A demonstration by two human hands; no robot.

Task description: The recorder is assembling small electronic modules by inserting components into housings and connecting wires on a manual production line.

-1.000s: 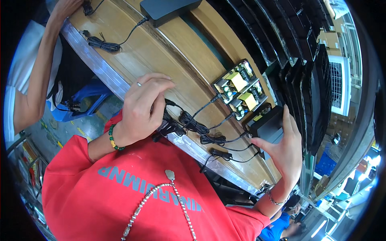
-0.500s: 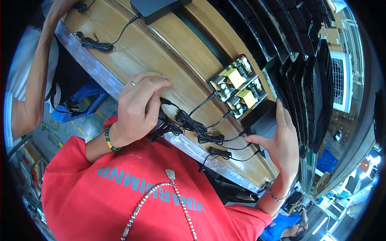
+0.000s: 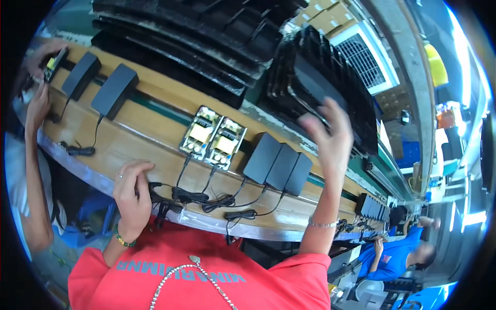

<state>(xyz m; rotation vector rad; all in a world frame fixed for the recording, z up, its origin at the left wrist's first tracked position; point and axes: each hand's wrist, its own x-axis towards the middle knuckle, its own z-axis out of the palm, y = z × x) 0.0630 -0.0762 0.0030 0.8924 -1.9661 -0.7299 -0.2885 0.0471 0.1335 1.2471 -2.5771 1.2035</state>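
Observation:
My left hand [image 3: 133,194] rests at the bench's near edge beside bundled black cables [image 3: 164,199], its fingers loosely bent, thumb apart, and nothing visible in it. My right hand [image 3: 335,137], slightly blurred, is raised beyond the adapters in front of a stack of black trays [image 3: 330,77]; its fingers are apart and it looks bare. Between the hands lie two exposed power-adapter circuit boards [image 3: 213,137] with yellow transformers, side by side, their cords running toward me. Just right of them, three black power adapters [image 3: 278,163] stand together, with coiled cords [image 3: 240,214] at the near side.
Two more black adapters [image 3: 114,92] lie farther left on the wooden bench [image 3: 150,139]. A co-worker's hand [image 3: 39,106] is near another circuit board [image 3: 53,64] at far left. More black trays [image 3: 170,46] line the back. Another person in blue [image 3: 395,253] works at far right.
My right hand has left the adapters and risen toward the black trays. The view has turned, so the bench now runs more level. My left hand stays near the cables.

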